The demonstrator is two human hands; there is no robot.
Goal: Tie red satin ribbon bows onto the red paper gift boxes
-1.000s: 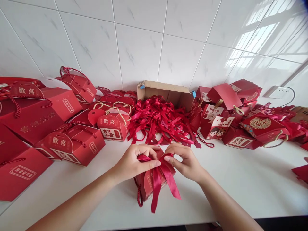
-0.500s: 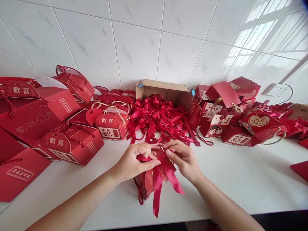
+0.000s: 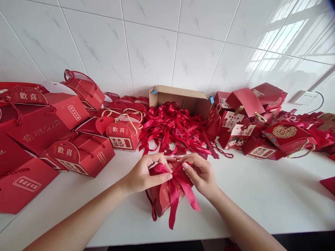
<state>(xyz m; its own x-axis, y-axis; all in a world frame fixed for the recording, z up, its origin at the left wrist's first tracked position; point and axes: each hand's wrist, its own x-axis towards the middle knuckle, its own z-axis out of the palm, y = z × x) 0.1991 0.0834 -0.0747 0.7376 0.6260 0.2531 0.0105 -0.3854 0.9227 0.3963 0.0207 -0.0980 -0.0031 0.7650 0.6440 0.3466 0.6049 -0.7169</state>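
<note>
A red gift box (image 3: pixel 164 198) with a twisted cord handle sits on the white table in front of me. Over its top lies a red satin ribbon (image 3: pixel 173 205), looped like a bow, its two tails hanging down the near side. My left hand (image 3: pixel 149 174) pinches a ribbon loop between thumb and fingers on the left. On the other side, my right hand (image 3: pixel 200 172) grips the ribbon near the knot, thumb against fingertips. The fingers partly cover the knot and the box top.
Behind the box, a cardboard carton (image 3: pixel 180 93) spills a heap of red ribbons (image 3: pixel 175 129). Red gift boxes crowd the left (image 3: pixel 86 155) and the right (image 3: pixel 261 150). A power strip (image 3: pixel 305 97) is by the tiled wall. The white table's (image 3: pixel 125 223) front edge runs below.
The loop at my left hand shows larger and fuller. Both hands stay close to the knot, and the ribbon tails have shifted slightly. The view has moved a little.
</note>
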